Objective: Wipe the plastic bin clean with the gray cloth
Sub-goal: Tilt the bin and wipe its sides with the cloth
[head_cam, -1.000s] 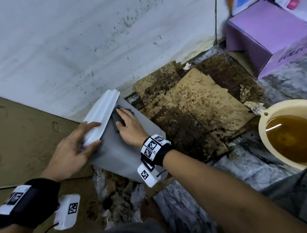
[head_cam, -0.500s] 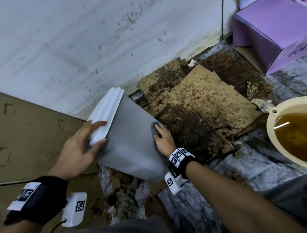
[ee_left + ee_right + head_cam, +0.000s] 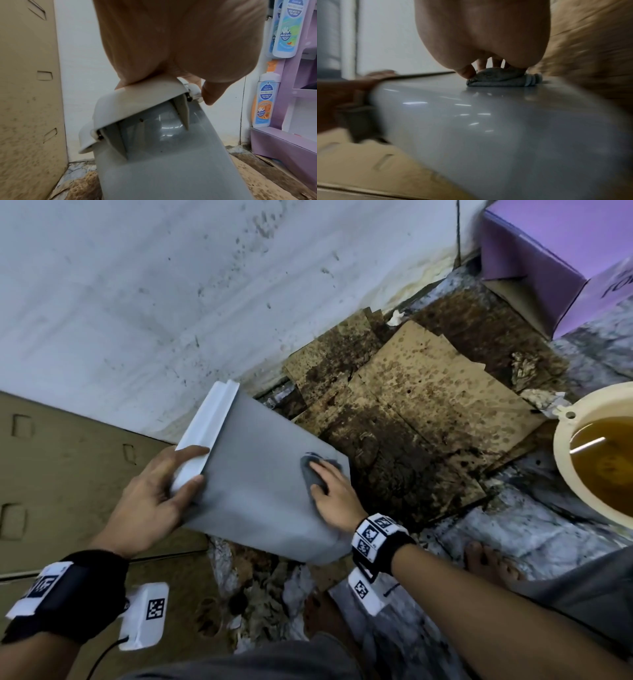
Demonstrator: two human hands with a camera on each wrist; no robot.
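The gray plastic bin (image 3: 260, 481) is tilted off the floor, its white rim (image 3: 205, 433) toward the wall. My left hand (image 3: 161, 494) grips that rim at its near end, thumb on top and fingers curled underneath; the left wrist view shows the hand (image 3: 188, 54) over the rim (image 3: 137, 102). My right hand (image 3: 334, 494) holds the folded gray cloth (image 3: 310, 470) pressed against the bin's upper side near its base end. In the right wrist view the thumb and fingers curl onto the cloth (image 3: 501, 79) on the glossy bin wall (image 3: 488, 128).
Stained, wet cardboard (image 3: 428, 392) covers the floor right of the bin. A cream basin (image 3: 561, 440) of brown liquid sits at the right edge. A purple box (image 3: 534, 268) stands at the back right, a brown carton (image 3: 68, 474) on the left, the white wall (image 3: 171, 302) behind.
My right hand slid the cloth from beside the white rim down the bin's side to its far edge, and now sits just inside that edge. The left hand kept its grip.
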